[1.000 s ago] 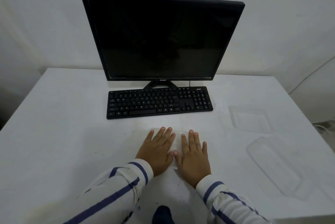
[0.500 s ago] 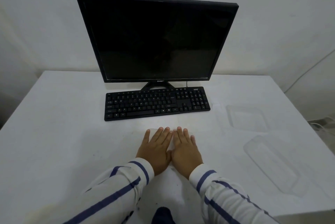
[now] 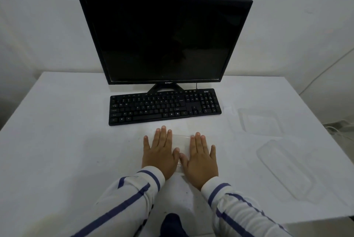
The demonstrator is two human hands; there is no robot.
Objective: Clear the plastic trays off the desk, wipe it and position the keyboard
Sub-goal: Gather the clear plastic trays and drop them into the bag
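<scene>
**Two flat hands on a clear tray**

The left hand (image 3: 160,152) and the right hand (image 3: 201,157) lay palm down, side by side, with fingers straight and pointing toward the far side. Neither hand was curled round anything. Both rested on a small clear plastic tray (image 3: 181,140), which showed as a pale, glossy strip in the gap between them. The thumbs sat close together over its middle. How far the tray reached beneath the palms could not be made out.

The tray lay on the white desk (image 3: 67,140), near the front edge and about midway across. White sleeves with blue stripes (image 3: 134,194) ran back from the wrists toward the near edge.

Just beyond the fingertips, apart from them, sat the black keyboard (image 3: 164,107), slightly askew with its right end farther away. Its far edge was tucked against the foot of a black flat-screen monitor (image 3: 164,35) with a dark screen.

To the right, well clear of the hands, a squarish clear plastic tray (image 3: 260,121) lay on the desk. Nearer than it and farther right lay a long clear plastic tray with rounded ends (image 3: 285,167), set at a slant.
</scene>
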